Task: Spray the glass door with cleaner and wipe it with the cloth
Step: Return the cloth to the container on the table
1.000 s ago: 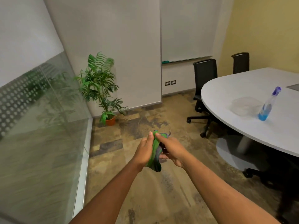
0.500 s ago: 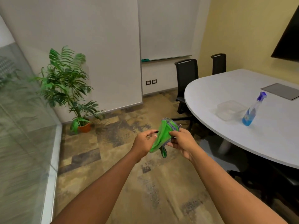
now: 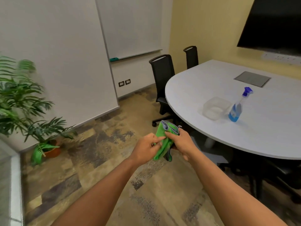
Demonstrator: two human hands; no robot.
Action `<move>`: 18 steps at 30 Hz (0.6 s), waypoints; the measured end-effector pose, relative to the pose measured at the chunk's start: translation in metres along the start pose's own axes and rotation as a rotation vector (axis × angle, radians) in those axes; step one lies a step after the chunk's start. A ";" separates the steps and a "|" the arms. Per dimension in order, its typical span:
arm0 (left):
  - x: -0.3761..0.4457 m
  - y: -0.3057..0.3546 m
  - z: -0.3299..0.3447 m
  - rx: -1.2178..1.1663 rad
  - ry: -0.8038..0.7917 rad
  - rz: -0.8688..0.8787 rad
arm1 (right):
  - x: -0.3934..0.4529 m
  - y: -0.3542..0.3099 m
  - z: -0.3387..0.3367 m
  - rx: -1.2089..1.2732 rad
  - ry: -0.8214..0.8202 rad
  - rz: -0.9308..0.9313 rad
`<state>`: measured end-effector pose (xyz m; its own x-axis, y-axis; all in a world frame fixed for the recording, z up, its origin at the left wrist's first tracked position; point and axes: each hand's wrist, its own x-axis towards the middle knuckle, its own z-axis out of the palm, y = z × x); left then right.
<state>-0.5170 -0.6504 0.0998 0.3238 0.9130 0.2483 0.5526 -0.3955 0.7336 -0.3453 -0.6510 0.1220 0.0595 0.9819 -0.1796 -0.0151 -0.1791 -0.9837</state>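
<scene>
We are at the preparing step: our left hand [image 3: 146, 148] and right hand [image 3: 180, 141] both pinch the green cloth [image 3: 163, 141] in front of us and fold it. The spray bottle [image 3: 236, 110] stands on the worktop [image 3: 195, 85] beside a clear container [image 3: 215, 108], well apart from our hands. Next, we think, one hand must let go of the cloth and reach for the bottle. Compared with one second ago, our view has turned right: the glass door [image 3: 6, 185] is now only a strip at the left edge.

A green cloth [image 3: 162, 141] with grey edging, blue cleaner in a blue-capped spray bottle [image 3: 236, 110], white table [image 3: 268, 136].
</scene>
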 end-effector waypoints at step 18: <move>0.243 0.003 0.066 -0.680 -0.148 -0.512 | 0.191 -0.034 -0.142 0.298 -0.034 -0.022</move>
<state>-0.3863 -0.4366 0.1208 0.2834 0.9211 -0.2669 0.0936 0.2505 0.9636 -0.1913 -0.4664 0.1208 0.0292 0.9877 -0.1535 -0.3065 -0.1373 -0.9419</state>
